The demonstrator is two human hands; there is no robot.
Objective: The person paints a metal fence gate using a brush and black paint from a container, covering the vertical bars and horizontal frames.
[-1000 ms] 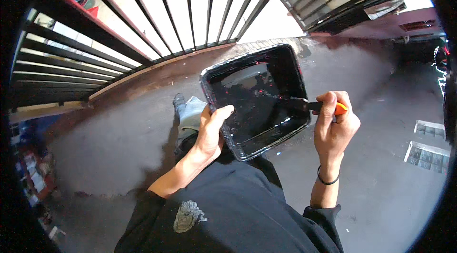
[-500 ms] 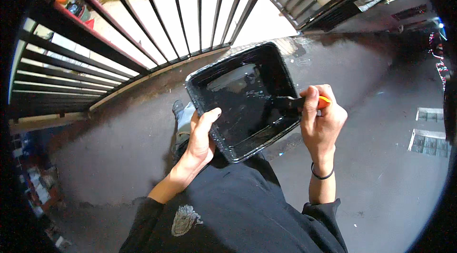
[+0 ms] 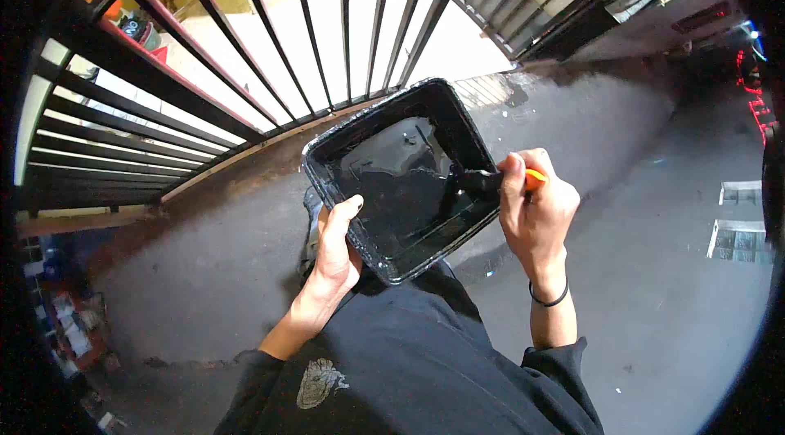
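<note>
A rectangular black plastic tub (image 3: 458, 120) is held in front of my body, its top facing me. Glossy black liquid that looks like paint (image 3: 384, 157) lies in the bottom. My left hand (image 3: 334, 251) is closed on the near-left side, thumb over the rim and the other fingers mostly hidden beneath. At the right rim, my right hand (image 3: 544, 210) grips a paintbrush (image 3: 481, 181) by its handle, which has an orange end. The brush's dark head dips inside the tub near the right wall; its bristles are hard to separate from the black liquid.
A black metal-barred fence (image 3: 347, 34) curves across the front and left, with a pale floor behind it. Dark grey pavement (image 3: 204, 288) lies underfoot. Red lights (image 3: 756, 100) glow at far right, near white grate-like pieces (image 3: 736, 240). Assorted items (image 3: 74, 325) stand at lower left.
The tub and both hands have shifted slightly left. The brush has moved left along with the tub, and the shine on the liquid has changed shape.
</note>
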